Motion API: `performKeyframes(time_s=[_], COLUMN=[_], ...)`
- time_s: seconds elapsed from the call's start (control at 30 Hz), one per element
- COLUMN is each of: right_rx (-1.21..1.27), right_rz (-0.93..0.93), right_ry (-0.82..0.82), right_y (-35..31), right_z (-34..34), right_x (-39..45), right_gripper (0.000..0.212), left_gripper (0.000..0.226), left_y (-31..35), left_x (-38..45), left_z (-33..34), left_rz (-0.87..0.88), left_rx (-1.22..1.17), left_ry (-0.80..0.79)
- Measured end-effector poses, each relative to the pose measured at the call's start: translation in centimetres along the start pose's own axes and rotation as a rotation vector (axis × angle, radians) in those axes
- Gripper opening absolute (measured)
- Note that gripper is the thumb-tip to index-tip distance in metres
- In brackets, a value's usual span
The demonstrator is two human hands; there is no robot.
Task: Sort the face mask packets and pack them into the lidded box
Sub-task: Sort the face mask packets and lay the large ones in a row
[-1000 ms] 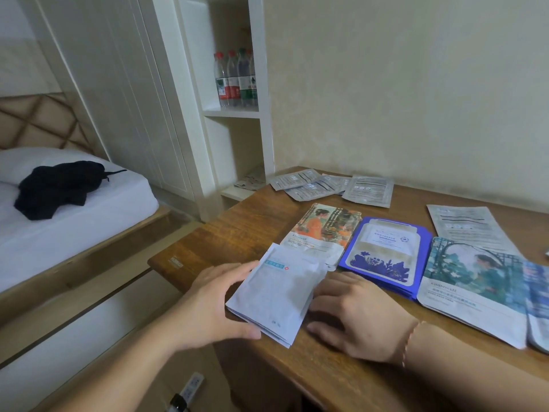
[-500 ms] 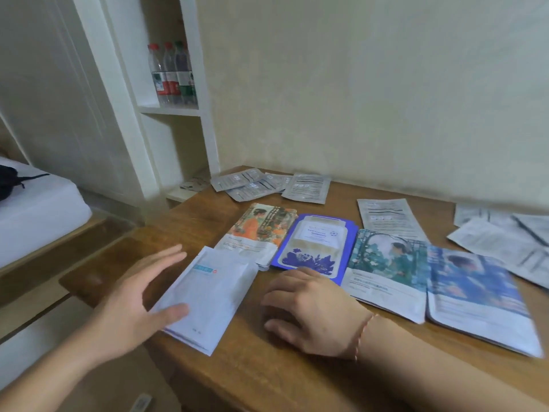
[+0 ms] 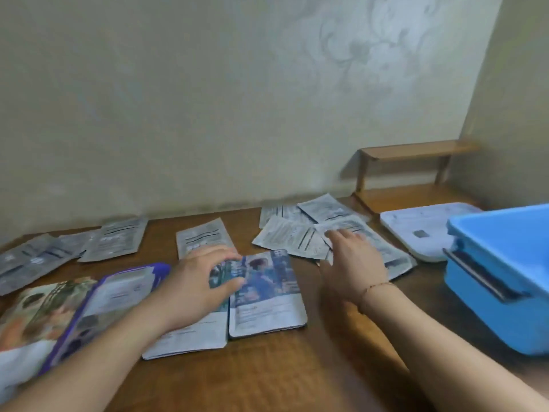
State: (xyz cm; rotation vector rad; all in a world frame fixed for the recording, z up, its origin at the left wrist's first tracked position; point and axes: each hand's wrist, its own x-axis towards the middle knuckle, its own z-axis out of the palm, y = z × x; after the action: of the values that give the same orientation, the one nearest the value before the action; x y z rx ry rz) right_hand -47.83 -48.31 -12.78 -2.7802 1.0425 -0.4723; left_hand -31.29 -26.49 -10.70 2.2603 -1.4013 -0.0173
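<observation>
Head view: the left hand reaches forward over the table, palm down, fingers slightly bent, resting on a green packet without gripping it. A blue packet lies just beside it, long axis running away from the viewer. The right hand stretches out flat, fingers straight and relaxed, fingertips touching a loose pile of grey packets lying at mixed angles. At the right stands the blue box, uncovered, its white lid flat behind it.
</observation>
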Motion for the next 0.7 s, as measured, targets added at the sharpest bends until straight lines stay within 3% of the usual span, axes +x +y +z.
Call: performKeyframes(time_s=[0.13,0.37,0.4,0.47,0.57,0.63,0.7], right_rx=[-0.055,-0.395,-0.423,-0.413,-0.293,-0.221,-0.164], right_rz=[0.165,-0.089,-0.122,-0.12,-0.083,-0.135,-0.244], right_ry=[-0.173,-0.021,-0.03,-0.01,0.076,0.168,0.281], right_y=[3.9,3.8,3.5,2.8,1.3,0.0,-1.2], right_z=[1.0,2.0,1.7,0.0,-3.7,-6.2,-7.7], right_x=[0.5,-0.4,-0.6,-1.5,-4.0,-6.9,-10.7], right_gripper=[0.031,0.021,0.021,0.021,0.017,0.01,0.008], left_gripper=[0.04,0.032,0.026,0.022,0.049,0.063,0.07], left_y=[5.1,8.3,8.8,10.4,12.3,12.9,13.7], left_x=[3.4,1.1,0.3,-1.8,-3.2,-3.2,-3.2], left_z=[3.3,5.5,5.6,5.6,7.1,8.4,9.0], left_rz=[0.07,0.122,0.079,-0.122,-0.599,-0.77,-0.784], left_rx=[-0.065,-0.172,-0.284,-0.778,-1.574,-1.751,-1.781], left_ry=[-0.051,-0.067,-0.038,-0.038,-0.237,-0.323,-0.329])
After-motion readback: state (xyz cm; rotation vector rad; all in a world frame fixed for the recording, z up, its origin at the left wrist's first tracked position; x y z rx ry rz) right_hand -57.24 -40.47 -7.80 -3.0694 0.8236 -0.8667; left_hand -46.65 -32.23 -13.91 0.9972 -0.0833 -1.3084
